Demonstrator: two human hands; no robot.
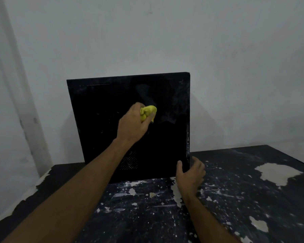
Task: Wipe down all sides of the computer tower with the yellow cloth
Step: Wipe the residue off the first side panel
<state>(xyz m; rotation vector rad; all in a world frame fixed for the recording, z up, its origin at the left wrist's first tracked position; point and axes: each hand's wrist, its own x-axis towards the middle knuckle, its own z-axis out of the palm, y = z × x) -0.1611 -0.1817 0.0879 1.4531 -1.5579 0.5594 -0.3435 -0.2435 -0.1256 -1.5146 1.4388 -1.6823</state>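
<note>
A black computer tower stands upright on the table, its broad side panel facing me. My left hand grips a bunched yellow cloth and presses it against the middle of that panel. Dusty smears show on the panel's upper right. My right hand grips the tower's lower right front edge, thumb on the side panel and fingers wrapped round the front face. A vent grille shows low on the panel beside my left forearm.
The table is black, with chipped, paint-flecked patches. Its left edge runs diagonally at the lower left. A pale wall stands close behind the tower. A large bare patch lies on the table's right.
</note>
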